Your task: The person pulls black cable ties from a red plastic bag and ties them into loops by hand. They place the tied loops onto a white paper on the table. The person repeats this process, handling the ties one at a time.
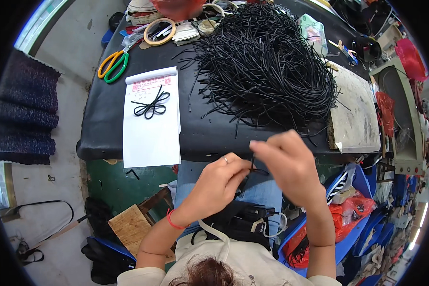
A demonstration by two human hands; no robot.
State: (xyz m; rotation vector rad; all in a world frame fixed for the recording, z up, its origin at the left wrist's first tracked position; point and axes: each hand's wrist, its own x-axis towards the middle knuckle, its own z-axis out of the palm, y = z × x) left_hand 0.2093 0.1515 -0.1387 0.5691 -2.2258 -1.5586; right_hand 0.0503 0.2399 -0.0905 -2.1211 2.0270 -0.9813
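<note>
One black cord (260,170) is just before the tabletop (105,124), pinched in the grip of the left hand (218,182); the right hand (293,168) is blurred, its grip impossible to tell. A cord heap (271,71) lies beyond.

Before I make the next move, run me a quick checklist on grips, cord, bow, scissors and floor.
1. Left fingers pinching the black cord: ok, at the fingertips.
2. Right fingers gripping the cord: cannot tell, blurred by motion.
3. Looped black bow in plain sight: ok, lying on the white notepad.
4. Cord supply: ok, a large black pile on the table.
5. Scissors clear of both hands: ok, beyond the notepad.
6. Floor free of scraps: not ok, a small dark piece lies there.
</note>
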